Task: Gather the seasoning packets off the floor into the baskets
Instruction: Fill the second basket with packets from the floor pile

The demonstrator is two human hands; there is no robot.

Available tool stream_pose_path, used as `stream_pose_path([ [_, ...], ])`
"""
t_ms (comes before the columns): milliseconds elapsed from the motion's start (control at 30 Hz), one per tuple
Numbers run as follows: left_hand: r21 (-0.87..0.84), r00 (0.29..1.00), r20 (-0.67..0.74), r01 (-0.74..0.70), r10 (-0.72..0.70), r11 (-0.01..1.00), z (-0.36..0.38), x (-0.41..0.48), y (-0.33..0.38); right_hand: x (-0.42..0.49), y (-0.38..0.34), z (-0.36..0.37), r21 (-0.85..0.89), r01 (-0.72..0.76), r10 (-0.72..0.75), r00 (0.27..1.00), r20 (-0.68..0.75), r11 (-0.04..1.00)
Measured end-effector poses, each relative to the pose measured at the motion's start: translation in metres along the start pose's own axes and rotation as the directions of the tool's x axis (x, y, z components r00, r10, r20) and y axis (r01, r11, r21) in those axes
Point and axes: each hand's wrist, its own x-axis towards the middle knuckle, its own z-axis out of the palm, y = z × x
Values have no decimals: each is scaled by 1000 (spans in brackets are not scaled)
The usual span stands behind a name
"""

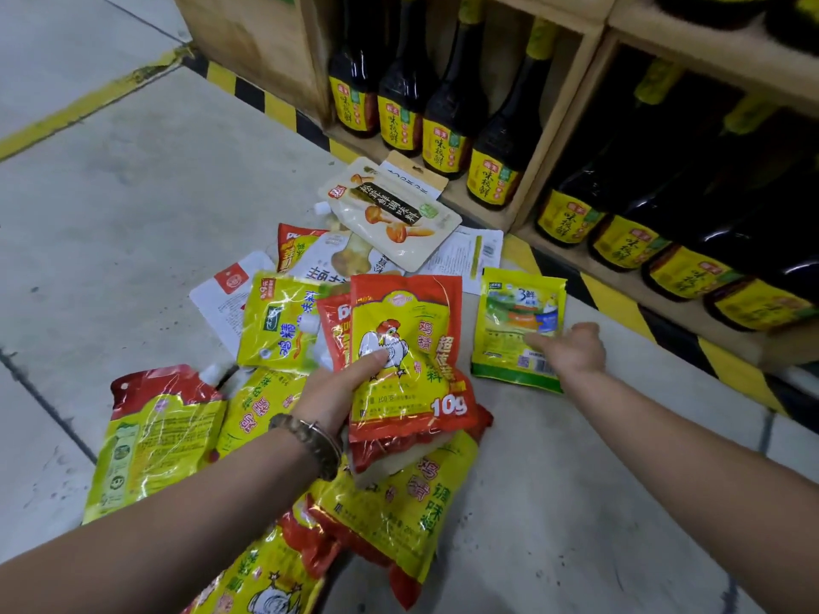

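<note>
My left hand [337, 387] grips a red and yellow chicken packet [405, 347] with more packets stacked behind it, raised above the pile. My right hand [571, 347] reaches onto the lower right corner of a green and yellow packet [514, 321] lying flat on the floor; its fingers touch the packet, and I cannot tell whether they have closed on it. Several more seasoning packets litter the floor: a beige mushroom pouch [394, 214], a yellow pouch [279, 321], a large spouted bag [155, 436] and another yellow bag [399, 507]. No basket is in view.
A wooden shelf [558, 126] full of dark soy sauce bottles [443, 139] runs along the upper right. Yellow and black hazard tape [620, 303] marks the floor at the foot of the shelf. Grey floor tiles [133, 179] lie to the left.
</note>
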Motion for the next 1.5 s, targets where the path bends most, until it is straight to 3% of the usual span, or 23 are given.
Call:
stream_pose_path([
  [133,11,1000,2,21,-21,1000,8,9,-3,10,-6,5,-47,32,-27,994,102,998],
  [200,49,1000,-9,16,-15,999,10,14,-3,13,-9,5,-14,99,-97,991,86,995],
  [267,89,1000,-4,12,-12,996,15,15,0,5,-9,0,142,144,-150,988,34,979],
  [367,160,999,30,9,-14,987,25,-4,15,-32,2,-27,413,75,-118,990,79,908],
  [500,280,989,141,5,-46,960,47,-64,51,-98,13,-108,542,24,-123,982,146,840],
  [667,465,971,225,-41,-74,884,104,-184,103,-199,21,-252,622,-80,25,995,97,779],
  [867,402,891,377,88,-252,912,210,-341,136,-310,62,-416,749,-152,189,981,37,644],
  [1067,444,764,538,103,-357,890,342,-439,82,-351,154,-550,847,-63,306,944,-121,528],
  [1167,432,750,594,6,-290,902,421,-471,33,-343,214,-602,892,-57,373,919,-130,449],
  [1233,431,733,639,-88,-235,898,460,-481,9,-327,244,-614,888,-71,428,892,-148,454],
  [1433,561,787,609,-339,-100,755,577,-466,-94,-235,342,-635,818,-202,522,842,-136,538],
  [1500,721,836,535,-375,-124,583,603,-446,-114,-206,359,-629,793,-203,512,845,-155,574],
])
